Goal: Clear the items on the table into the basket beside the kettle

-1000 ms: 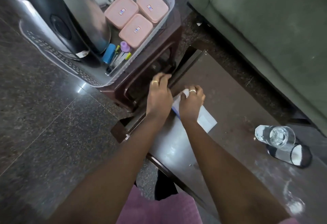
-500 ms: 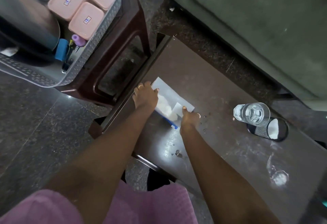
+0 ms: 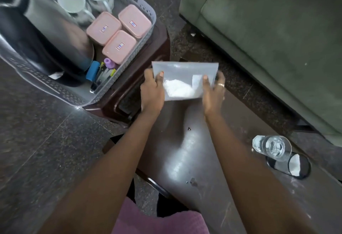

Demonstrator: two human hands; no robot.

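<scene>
A clear plastic bag [image 3: 185, 74] with white powder in its lower part is held up above the far end of the dark table [image 3: 212, 169]. My left hand [image 3: 152, 91] grips its left edge and my right hand [image 3: 212, 93] grips its right edge. The grey basket [image 3: 146, 30] stands on a dark stool to the left, with the steel kettle [image 3: 46, 34] inside it. A drinking glass [image 3: 272, 146] and a black mesh cup [image 3: 294, 165] lie on their sides on the table at right.
The basket holds three pink lidded boxes [image 3: 118, 32], two white mugs [image 3: 81, 2] and small pens and tubes [image 3: 101, 71]. A green sofa [image 3: 277, 36] runs along the right. Dark stone floor lies to the left. Small crumbs dot the table.
The bag lay flat on the table under both hands; now both hands hold it upright in the air, nearer the basket. The view has tilted back toward the basket.
</scene>
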